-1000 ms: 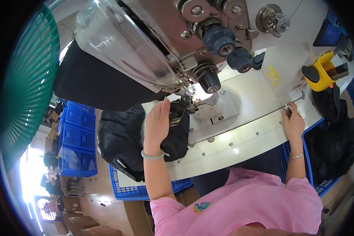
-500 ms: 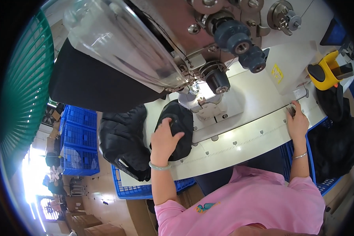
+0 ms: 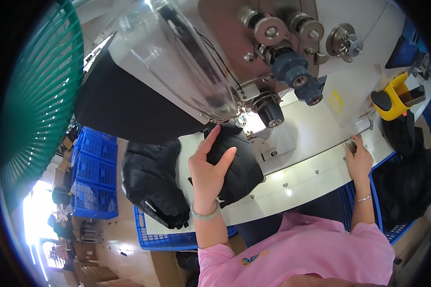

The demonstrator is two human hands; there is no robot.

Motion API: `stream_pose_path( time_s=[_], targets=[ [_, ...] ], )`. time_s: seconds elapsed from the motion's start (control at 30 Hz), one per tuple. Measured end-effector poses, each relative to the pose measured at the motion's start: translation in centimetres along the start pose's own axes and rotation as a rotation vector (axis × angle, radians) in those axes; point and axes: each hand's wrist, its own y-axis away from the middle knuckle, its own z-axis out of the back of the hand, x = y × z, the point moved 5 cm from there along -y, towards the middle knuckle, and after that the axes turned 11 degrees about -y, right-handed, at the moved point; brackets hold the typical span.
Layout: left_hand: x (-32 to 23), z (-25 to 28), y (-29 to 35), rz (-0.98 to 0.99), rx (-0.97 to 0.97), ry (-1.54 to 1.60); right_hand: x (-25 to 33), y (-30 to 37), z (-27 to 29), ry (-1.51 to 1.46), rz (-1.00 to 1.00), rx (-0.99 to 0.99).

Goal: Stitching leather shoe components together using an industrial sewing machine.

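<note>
A black padded fabric piece (image 3: 242,165) lies on the white sewing table (image 3: 292,189), its far edge under the head of the sewing machine (image 3: 266,107). My left hand (image 3: 208,174) rests on its left side, fingers stretched toward the needle area and thumb spread apart. The needle itself cannot be made out. Near the table's right end is my right hand (image 3: 359,160), its fingers curled together at a seam in the tabletop; a small dark thing shows at the fingertips, too small to name. More black quilted fabric (image 3: 153,177) is heaped left of my left hand.
Blue crates (image 3: 95,174) are stacked at the left, beyond a green fan guard (image 3: 45,103). A blue basket (image 3: 165,241) sits beneath the table's left end. At the right stand a yellow holder (image 3: 392,98) and black fabric (image 3: 402,186) over another blue crate.
My left hand has moved forward and right, pushing the black fabric piece toward the needle area and turning it. The right hand stays at nearly the same spot on the table.
</note>
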Motion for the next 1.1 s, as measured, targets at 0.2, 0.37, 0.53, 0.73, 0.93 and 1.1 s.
stream_pose_path(
  time_s=[0.2, 0.37, 0.53, 0.73, 0.93, 1.1],
  targets=[
    [-0.2, -0.2, -1.9, 0.010, -0.066, 0.094, 0.0, -0.1, -0.1, -0.009, 0.012, -0.007],
    [-0.3, -0.3, -2.8, 0.022, -0.048, 0.082, 0.1, -0.1, -0.1, -0.009, 0.024, 0.000],
    [-0.2, -0.4, -3.3, -0.011, -0.019, 0.106, 0.2, -0.1, -0.1, -0.004, 0.037, -0.012],
    [0.7, -0.3, -3.9, -0.004, 0.070, 0.109, 0.2, 0.0, 0.0, -0.015, 0.034, -0.010],
    [1.0, -0.4, -4.5, -0.054, 0.115, 0.172, 0.3, 0.1, 0.1, -0.016, 0.040, -0.011],
    [0.9, -0.6, -5.1, -0.153, 0.063, 0.159, 0.1, 0.2, 0.0, -0.054, 0.038, -0.034]
  ],
)
